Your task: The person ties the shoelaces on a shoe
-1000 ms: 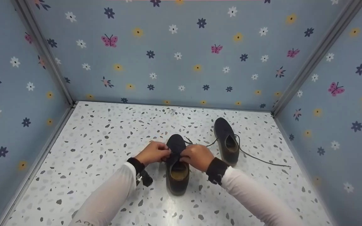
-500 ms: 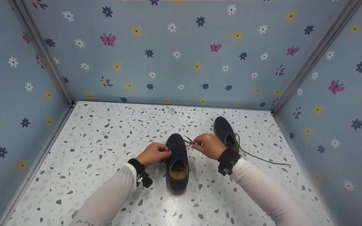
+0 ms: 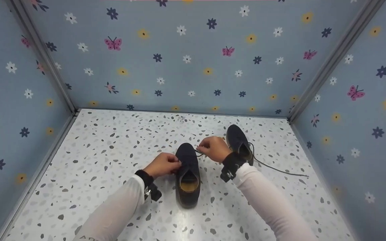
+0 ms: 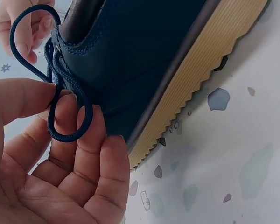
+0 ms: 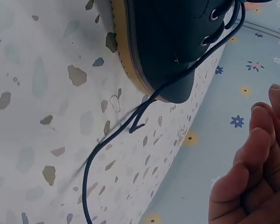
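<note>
A dark blue lace-up shoe (image 3: 186, 155) with a pale ridged sole stands on the floor, toe pointing away from me. My left hand (image 3: 163, 164) is at its left side. In the left wrist view, thumb and fingers pinch a loop of the dark shoelace (image 4: 89, 109) beside the eyelets. My right hand (image 3: 214, 148) hovers right of the toe, above a loose stretch of lace. The right wrist view shows its fingers (image 5: 254, 149) loosely bent, nothing visible between them. There the free lace (image 5: 168, 84) runs from the eyelets across the toe onto the floor.
A matching shoe (image 3: 236, 138) stands to the right, partly behind my right hand, its lace (image 3: 276, 170) trailing over the floor. Speckled white floor (image 3: 112, 187) lies below. Blue flowered panels (image 3: 179, 80) enclose the back and both sides.
My right hand has left the shoe's lacing, moved right to the loose lace, then slightly forward and left. My left hand has stayed at the shoe's left side.
</note>
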### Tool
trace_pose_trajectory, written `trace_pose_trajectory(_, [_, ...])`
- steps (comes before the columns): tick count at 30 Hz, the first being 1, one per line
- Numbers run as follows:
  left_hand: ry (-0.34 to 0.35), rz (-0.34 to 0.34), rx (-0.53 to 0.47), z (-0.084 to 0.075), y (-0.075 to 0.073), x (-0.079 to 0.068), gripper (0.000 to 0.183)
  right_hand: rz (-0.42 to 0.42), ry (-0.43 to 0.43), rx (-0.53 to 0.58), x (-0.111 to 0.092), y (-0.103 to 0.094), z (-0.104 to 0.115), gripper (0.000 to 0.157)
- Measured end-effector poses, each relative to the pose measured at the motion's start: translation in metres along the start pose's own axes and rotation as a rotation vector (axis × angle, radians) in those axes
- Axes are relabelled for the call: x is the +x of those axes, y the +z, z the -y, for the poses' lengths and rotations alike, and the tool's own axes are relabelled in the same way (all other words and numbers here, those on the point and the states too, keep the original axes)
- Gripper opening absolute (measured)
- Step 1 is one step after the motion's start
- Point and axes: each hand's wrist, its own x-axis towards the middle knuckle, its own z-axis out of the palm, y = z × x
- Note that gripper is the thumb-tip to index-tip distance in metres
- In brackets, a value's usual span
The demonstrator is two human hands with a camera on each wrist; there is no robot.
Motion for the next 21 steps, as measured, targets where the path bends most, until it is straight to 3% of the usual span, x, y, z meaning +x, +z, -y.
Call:
trace_pose_trajectory(11, [0.014,0.019,0.015,-0.001,-0.003,-0.002,0.015,0.086,-0.005,0.021,0.006,0.03,0.008,0.023])
trace_pose_trajectory(21, [0.009,0.01,0.035,0.001,-0.002,0.001,0.016,0.163,0.035,0.076,0.007,0.038,0.007,0.022])
